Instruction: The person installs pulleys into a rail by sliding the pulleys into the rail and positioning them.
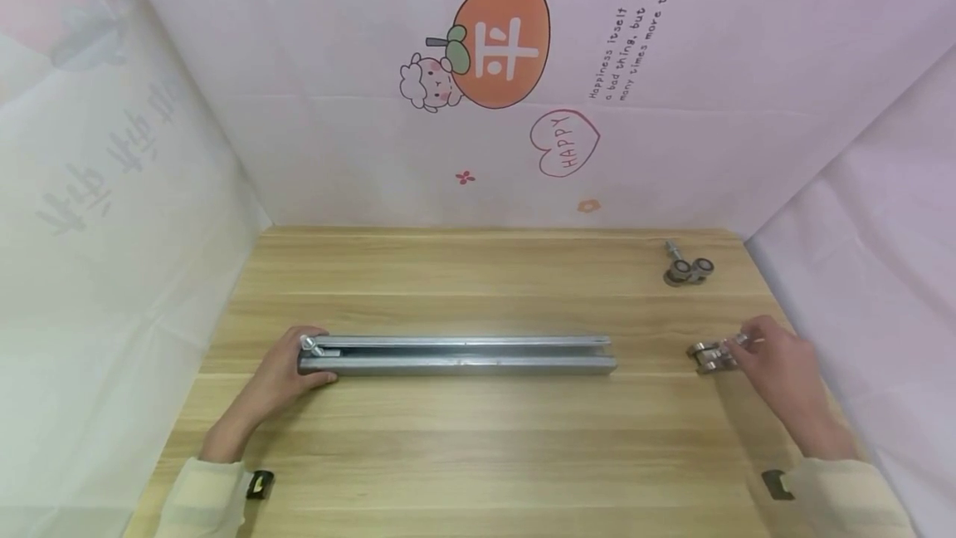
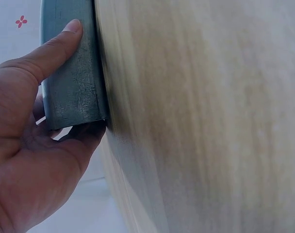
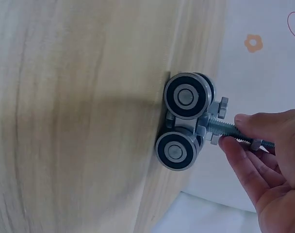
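Note:
A slotted steel rail (image 1: 463, 367) lies lengthwise on the wooden table. My left hand (image 1: 284, 370) grips its left end, with the thumb along the near side of the rail (image 2: 72, 92) in the left wrist view. A bolt (image 1: 309, 344) pokes up out of the slot at that end; what it joins inside the rail is hidden. Off to the right, my right hand (image 1: 784, 368) pinches the threaded bolt (image 3: 221, 127) of a roller trolley (image 3: 185, 99) between thumb and fingers. The trolley's wheels are at the table surface, apart from the rail's right end.
Another roller trolley (image 1: 689, 272) lies near the table's back right corner, its bolt pointing away. Printed white cloth (image 1: 373, 156) hangs behind the table (image 1: 463, 455) and along both sides.

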`<state>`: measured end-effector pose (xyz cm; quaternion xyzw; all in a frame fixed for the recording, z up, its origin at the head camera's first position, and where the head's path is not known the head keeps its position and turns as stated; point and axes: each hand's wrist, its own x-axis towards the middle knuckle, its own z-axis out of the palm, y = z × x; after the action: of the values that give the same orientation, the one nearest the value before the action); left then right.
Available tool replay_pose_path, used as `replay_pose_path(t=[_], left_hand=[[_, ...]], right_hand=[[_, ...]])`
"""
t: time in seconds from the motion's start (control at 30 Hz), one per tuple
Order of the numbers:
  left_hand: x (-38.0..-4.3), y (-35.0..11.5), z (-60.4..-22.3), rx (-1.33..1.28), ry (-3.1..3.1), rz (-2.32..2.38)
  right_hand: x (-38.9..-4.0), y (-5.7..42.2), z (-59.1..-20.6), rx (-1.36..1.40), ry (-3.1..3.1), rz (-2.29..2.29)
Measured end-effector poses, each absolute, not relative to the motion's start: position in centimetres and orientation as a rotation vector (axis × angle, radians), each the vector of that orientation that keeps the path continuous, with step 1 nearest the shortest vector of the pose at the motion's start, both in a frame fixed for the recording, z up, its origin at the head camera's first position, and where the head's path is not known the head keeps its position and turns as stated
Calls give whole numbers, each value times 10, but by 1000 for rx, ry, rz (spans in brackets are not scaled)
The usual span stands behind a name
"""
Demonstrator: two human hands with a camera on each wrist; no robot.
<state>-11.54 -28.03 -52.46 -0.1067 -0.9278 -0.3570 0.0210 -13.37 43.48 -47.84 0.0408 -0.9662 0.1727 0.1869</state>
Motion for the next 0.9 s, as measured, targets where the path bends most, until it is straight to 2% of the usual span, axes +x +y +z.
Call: replay_pose_path(t=[0.9], left_hand=[[-115, -282, -528, -319, -2863, -1132]], right_hand=[[-140, 435, -466, 376, -2970, 326]])
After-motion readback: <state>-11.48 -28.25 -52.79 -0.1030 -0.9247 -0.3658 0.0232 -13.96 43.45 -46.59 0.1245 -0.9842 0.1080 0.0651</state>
